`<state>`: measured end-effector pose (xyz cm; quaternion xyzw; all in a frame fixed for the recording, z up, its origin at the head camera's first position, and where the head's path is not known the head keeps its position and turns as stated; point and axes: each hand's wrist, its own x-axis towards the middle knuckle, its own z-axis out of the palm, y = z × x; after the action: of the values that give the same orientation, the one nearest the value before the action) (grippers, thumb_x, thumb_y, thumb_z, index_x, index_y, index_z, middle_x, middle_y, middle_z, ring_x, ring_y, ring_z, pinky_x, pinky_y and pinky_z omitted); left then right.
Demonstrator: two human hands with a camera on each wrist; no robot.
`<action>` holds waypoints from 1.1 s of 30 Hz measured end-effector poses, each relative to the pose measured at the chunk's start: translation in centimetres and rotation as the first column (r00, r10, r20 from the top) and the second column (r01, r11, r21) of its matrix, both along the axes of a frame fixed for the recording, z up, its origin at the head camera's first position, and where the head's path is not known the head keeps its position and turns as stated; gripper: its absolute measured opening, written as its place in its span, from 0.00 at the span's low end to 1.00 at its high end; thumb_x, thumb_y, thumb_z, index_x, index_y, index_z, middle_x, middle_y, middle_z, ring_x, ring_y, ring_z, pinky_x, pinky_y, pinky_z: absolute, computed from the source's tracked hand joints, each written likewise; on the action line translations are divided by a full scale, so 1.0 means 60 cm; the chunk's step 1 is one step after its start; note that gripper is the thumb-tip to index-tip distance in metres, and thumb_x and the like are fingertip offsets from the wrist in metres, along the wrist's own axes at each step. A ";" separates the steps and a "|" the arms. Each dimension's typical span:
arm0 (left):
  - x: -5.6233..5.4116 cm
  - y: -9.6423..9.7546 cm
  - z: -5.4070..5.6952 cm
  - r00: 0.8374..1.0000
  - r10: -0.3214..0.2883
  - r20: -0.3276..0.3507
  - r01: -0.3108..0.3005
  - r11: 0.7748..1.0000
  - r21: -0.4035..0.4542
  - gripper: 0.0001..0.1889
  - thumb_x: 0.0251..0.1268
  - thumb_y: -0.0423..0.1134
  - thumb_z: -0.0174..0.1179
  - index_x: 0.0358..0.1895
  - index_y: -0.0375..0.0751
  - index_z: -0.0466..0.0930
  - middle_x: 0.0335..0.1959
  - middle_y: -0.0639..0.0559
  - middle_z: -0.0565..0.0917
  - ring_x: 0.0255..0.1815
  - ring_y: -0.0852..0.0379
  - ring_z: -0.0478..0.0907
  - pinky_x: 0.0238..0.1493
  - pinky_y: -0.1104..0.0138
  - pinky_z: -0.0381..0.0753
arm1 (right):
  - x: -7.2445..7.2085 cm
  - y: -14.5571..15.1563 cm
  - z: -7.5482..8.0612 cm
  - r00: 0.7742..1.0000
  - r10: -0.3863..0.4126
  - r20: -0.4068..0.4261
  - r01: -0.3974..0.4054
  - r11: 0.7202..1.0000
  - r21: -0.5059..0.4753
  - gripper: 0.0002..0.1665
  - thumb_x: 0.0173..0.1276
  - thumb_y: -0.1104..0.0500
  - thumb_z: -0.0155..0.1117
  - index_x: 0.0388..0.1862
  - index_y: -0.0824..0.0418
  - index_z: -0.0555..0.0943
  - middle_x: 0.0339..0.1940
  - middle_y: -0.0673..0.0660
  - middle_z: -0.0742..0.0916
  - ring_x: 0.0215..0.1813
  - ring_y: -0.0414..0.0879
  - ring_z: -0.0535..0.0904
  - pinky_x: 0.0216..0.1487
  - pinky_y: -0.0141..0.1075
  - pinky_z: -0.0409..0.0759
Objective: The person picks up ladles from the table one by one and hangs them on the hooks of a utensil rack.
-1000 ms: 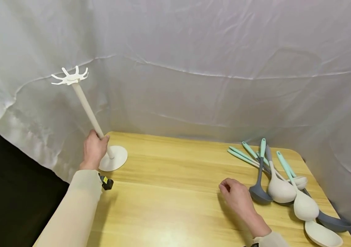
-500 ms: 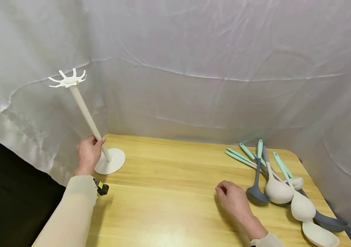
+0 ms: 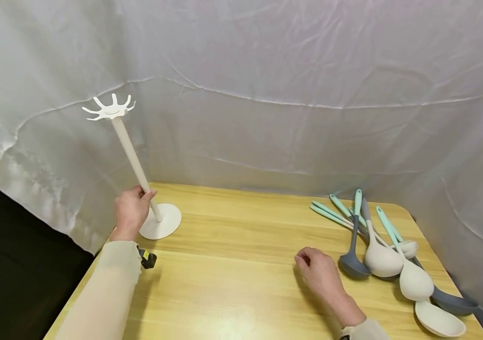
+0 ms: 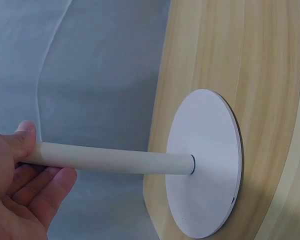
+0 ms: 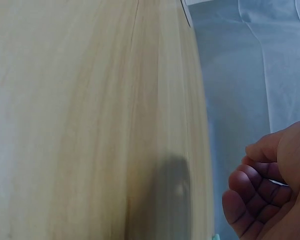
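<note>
My left hand grips the lower pole of a white utensil stand, thumb on one side and fingers curled round the other. The stand has a round flat base on the table and a crown of curved hooks at its top, with nothing hanging from them. In the left wrist view the pole rises from the middle of the base. My right hand hovers over the table with loosely curled fingers and holds nothing. Just right of it lies a dark grey ladle with a mint handle end.
Several more utensils lie piled at the right: a pale ladle, a pale spoon, a white one near the front, and a dark grey one at the table's right edge. Grey curtains hang behind the wooden table.
The left hand has shifted the stand slightly to the right in the last half second. My right hand and the utensils stay in place, apart from a small camera sway.
</note>
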<state>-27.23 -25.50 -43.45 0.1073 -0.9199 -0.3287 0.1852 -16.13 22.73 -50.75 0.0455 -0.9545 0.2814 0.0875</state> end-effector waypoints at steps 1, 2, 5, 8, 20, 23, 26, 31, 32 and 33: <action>-0.001 0.004 0.000 1.000 -0.003 0.002 0.003 1.000 0.000 0.19 0.80 0.51 0.60 0.49 0.37 0.88 0.43 0.37 0.91 0.40 0.40 0.85 0.38 0.52 0.79 | 0.000 0.000 0.000 1.000 0.001 0.002 -0.001 1.000 0.001 0.05 0.75 0.59 0.68 0.37 0.55 0.87 0.28 0.48 0.84 0.28 0.40 0.75 0.33 0.36 0.75; -0.001 0.009 -0.001 1.000 -0.008 -0.002 0.008 1.000 0.001 0.18 0.80 0.51 0.61 0.49 0.37 0.88 0.43 0.37 0.91 0.40 0.40 0.85 0.38 0.52 0.80 | -0.001 -0.001 -0.001 1.000 0.001 0.002 -0.001 1.000 0.001 0.05 0.75 0.59 0.68 0.37 0.55 0.87 0.28 0.48 0.84 0.28 0.40 0.75 0.33 0.36 0.75; -0.001 0.030 -0.005 0.999 -0.030 -0.016 0.030 1.000 0.004 0.17 0.80 0.49 0.61 0.48 0.37 0.88 0.41 0.37 0.91 0.39 0.41 0.86 0.36 0.52 0.81 | -0.001 -0.002 -0.002 1.000 0.000 0.002 0.000 1.000 -0.005 0.05 0.75 0.59 0.69 0.37 0.55 0.87 0.28 0.48 0.84 0.28 0.40 0.74 0.33 0.36 0.75; 0.001 0.056 -0.010 0.998 -0.058 -0.031 0.059 0.998 0.015 0.16 0.79 0.49 0.62 0.47 0.38 0.88 0.39 0.39 0.91 0.37 0.42 0.87 0.35 0.54 0.82 | 0.001 -0.003 -0.002 1.000 -0.004 0.010 0.004 1.000 -0.011 0.05 0.75 0.59 0.69 0.37 0.55 0.87 0.28 0.47 0.84 0.28 0.40 0.75 0.33 0.36 0.75; 0.031 0.185 -0.014 0.984 -0.166 -0.059 0.170 0.984 0.056 0.13 0.75 0.49 0.67 0.45 0.42 0.91 0.37 0.45 0.92 0.36 0.48 0.89 0.33 0.56 0.86 | 0.001 -0.012 -0.003 1.000 0.003 -0.002 -0.003 1.000 -0.016 0.05 0.75 0.59 0.69 0.36 0.53 0.87 0.28 0.47 0.84 0.29 0.39 0.74 0.33 0.35 0.75; 0.044 0.219 -0.015 0.980 -0.189 -0.064 0.194 0.977 0.084 0.13 0.74 0.48 0.68 0.46 0.43 0.91 0.37 0.46 0.93 0.37 0.48 0.90 0.34 0.55 0.88 | 0.000 -0.013 -0.004 1.000 -0.002 0.010 0.003 1.000 -0.018 0.05 0.75 0.59 0.69 0.37 0.53 0.87 0.29 0.47 0.84 0.29 0.39 0.75 0.34 0.36 0.75; 0.055 0.247 -0.017 0.974 -0.207 -0.092 0.215 0.973 0.088 0.12 0.73 0.47 0.68 0.46 0.42 0.92 0.36 0.46 0.93 0.34 0.49 0.90 0.32 0.56 0.88 | -0.001 -0.014 -0.004 1.000 -0.008 0.018 0.008 1.000 -0.027 0.05 0.75 0.59 0.68 0.37 0.53 0.87 0.29 0.47 0.84 0.30 0.39 0.75 0.34 0.36 0.75; 0.065 0.290 -0.022 0.960 -0.247 -0.134 0.262 0.959 0.105 0.11 0.72 0.46 0.70 0.45 0.42 0.92 0.33 0.48 0.92 0.29 0.54 0.88 0.28 0.61 0.86 | -0.004 -0.010 -0.004 1.000 -0.016 0.024 0.017 0.999 -0.029 0.04 0.76 0.58 0.68 0.38 0.54 0.88 0.30 0.48 0.85 0.30 0.40 0.76 0.35 0.37 0.76; 0.067 0.299 -0.023 0.957 -0.257 -0.134 0.272 0.956 0.114 0.11 0.72 0.46 0.70 0.45 0.42 0.92 0.33 0.48 0.92 0.28 0.55 0.87 0.27 0.62 0.85 | -0.004 -0.009 -0.005 0.999 -0.017 0.028 0.018 0.999 -0.029 0.04 0.76 0.58 0.68 0.38 0.54 0.88 0.30 0.48 0.85 0.30 0.40 0.76 0.35 0.37 0.76; 0.070 0.308 -0.025 0.954 -0.266 -0.138 0.283 0.952 0.119 0.11 0.71 0.46 0.70 0.45 0.43 0.92 0.32 0.49 0.92 0.28 0.57 0.86 0.26 0.64 0.85 | -0.004 -0.007 -0.005 0.999 -0.018 0.035 0.019 0.999 -0.029 0.04 0.76 0.58 0.68 0.39 0.54 0.88 0.30 0.48 0.85 0.30 0.40 0.76 0.34 0.36 0.76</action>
<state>-23.05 -7.02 -44.92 -0.0292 -0.8882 -0.4197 0.1848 -16.39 22.28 -51.03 0.0305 -0.9520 0.2952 0.0744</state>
